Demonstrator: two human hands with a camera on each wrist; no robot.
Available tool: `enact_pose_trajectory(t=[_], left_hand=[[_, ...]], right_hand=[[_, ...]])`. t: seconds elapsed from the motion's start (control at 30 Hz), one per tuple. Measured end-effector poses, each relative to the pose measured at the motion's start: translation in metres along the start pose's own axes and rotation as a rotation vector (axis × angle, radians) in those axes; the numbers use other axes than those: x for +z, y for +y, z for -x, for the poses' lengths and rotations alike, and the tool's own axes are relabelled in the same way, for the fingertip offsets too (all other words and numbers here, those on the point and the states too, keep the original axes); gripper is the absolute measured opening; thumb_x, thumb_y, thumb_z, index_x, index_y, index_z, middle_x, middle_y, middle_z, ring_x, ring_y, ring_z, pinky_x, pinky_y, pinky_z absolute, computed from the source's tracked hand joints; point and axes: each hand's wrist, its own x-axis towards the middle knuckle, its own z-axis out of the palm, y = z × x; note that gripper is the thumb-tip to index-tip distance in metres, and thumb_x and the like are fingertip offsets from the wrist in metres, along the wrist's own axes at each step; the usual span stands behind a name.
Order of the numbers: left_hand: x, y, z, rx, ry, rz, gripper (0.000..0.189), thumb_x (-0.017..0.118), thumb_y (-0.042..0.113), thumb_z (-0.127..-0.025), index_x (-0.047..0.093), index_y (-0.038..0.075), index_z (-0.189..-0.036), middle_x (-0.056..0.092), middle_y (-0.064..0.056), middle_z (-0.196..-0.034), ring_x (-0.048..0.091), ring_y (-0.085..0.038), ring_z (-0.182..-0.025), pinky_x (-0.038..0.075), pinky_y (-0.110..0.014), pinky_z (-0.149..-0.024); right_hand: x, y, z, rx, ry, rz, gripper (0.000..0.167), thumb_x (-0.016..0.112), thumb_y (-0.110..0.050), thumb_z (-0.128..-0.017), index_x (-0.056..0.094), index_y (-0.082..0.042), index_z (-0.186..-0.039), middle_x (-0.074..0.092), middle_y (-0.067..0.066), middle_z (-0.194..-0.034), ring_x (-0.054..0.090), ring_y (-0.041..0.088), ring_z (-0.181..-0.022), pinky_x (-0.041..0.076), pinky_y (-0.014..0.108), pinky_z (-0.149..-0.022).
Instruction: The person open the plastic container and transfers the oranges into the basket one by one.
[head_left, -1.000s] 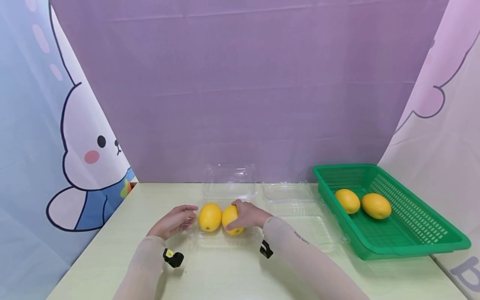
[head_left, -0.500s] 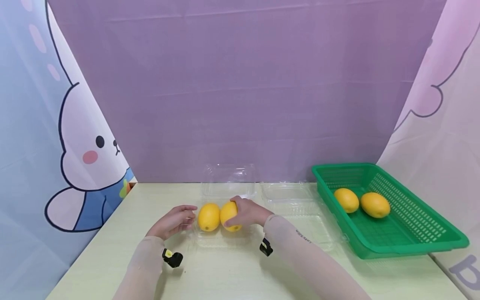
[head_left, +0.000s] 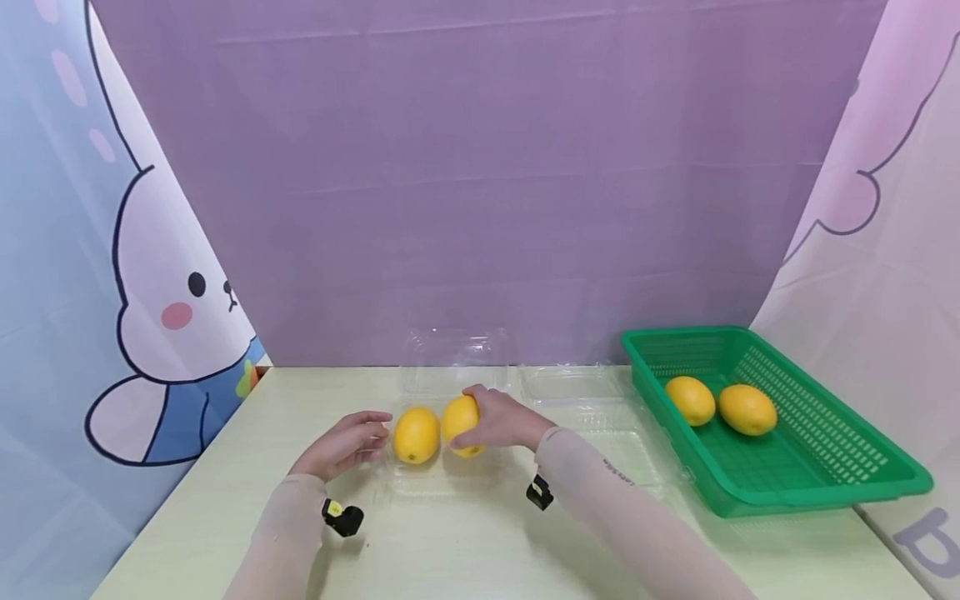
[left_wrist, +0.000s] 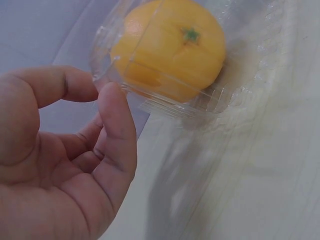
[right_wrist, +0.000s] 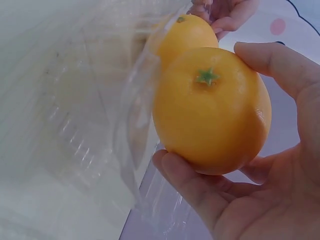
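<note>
My right hand [head_left: 506, 419] grips an orange [head_left: 459, 419] by its sides, thumb and fingers apart around it. The green star-shaped stem mark faces the right wrist camera. Beside it, a second orange [head_left: 417, 435] sits in the left clear plastic clamshell box [head_left: 427, 485], whose lid stands raised at the back. The held orange is over the right part of that box. At the box's left edge, my left hand [head_left: 347, 444] pinches the thin clear rim between thumb and a finger, as the left wrist view shows. Much of the transparent box is hard to make out.
Another clear clamshell box [head_left: 615, 454] lies to the right with its lid folded back. Next to it, a green plastic basket [head_left: 825, 500] holds two oranges [head_left: 690, 400]. A purple cloth [head_left: 480, 208] hangs behind the table [head_left: 420, 558].
My right hand and its orange have moved slightly up, and a narrow gap has opened between the two oranges. My left hand keeps its place at the box edge.
</note>
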Motion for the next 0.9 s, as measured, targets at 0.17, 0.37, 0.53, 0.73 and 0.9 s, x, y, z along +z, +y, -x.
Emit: enact_pose_trajectory(t=[0.17,0.37,0.53,0.73,0.9], left_hand=[[0.0,0.0,0.0,-0.004,0.006,0.0,0.046,0.056,0.009,-0.099,0.045,-0.007,-0.14,0.056,-0.01,-0.101,0.055,-0.021,-0.088,0.054,-0.028,-0.077],[0.0,0.001,0.0,-0.009,0.002,-0.008,0.045,0.055,0.009,-0.1,0.045,-0.007,-0.141,0.055,-0.01,-0.102,0.055,-0.022,-0.09,0.054,-0.03,-0.08],[0.0,0.001,0.0,-0.01,0.001,-0.01,0.047,0.055,0.009,-0.1,0.043,-0.007,-0.142,0.055,-0.011,-0.104,0.055,-0.023,-0.091,0.054,-0.029,-0.08],[0.0,0.001,0.001,-0.007,0.001,-0.01,0.048,0.055,0.009,-0.1,0.042,-0.008,-0.143,0.056,-0.013,-0.105,0.056,-0.022,-0.091,0.054,-0.028,-0.079],[0.0,0.001,0.0,-0.005,0.002,-0.006,0.048,0.055,0.009,-0.1,0.042,-0.008,-0.143,0.056,-0.013,-0.107,0.056,-0.022,-0.091,0.054,-0.028,-0.079]], right_hand=[[-0.004,0.004,0.002,-0.001,0.006,-0.015,0.093,0.083,-0.039,-0.077,0.037,-0.005,-0.15,0.059,0.005,-0.116,0.057,0.019,-0.095,0.05,0.039,-0.085],[-0.009,0.006,0.006,0.002,0.022,-0.01,0.092,0.083,-0.039,-0.076,0.039,-0.005,-0.149,0.058,0.006,-0.119,0.056,0.02,-0.097,0.05,0.041,-0.086],[-0.014,0.006,0.01,-0.004,0.038,-0.014,0.091,0.084,-0.037,-0.076,0.04,-0.004,-0.149,0.059,0.007,-0.12,0.057,0.021,-0.098,0.051,0.043,-0.086],[-0.02,0.008,0.016,-0.009,0.048,-0.01,0.09,0.083,-0.037,-0.077,0.04,-0.004,-0.148,0.059,0.007,-0.12,0.057,0.021,-0.097,0.052,0.042,-0.085],[-0.025,0.011,0.021,-0.009,0.057,-0.002,0.09,0.082,-0.037,-0.078,0.038,-0.004,-0.15,0.059,0.006,-0.121,0.056,0.021,-0.097,0.052,0.042,-0.084]])
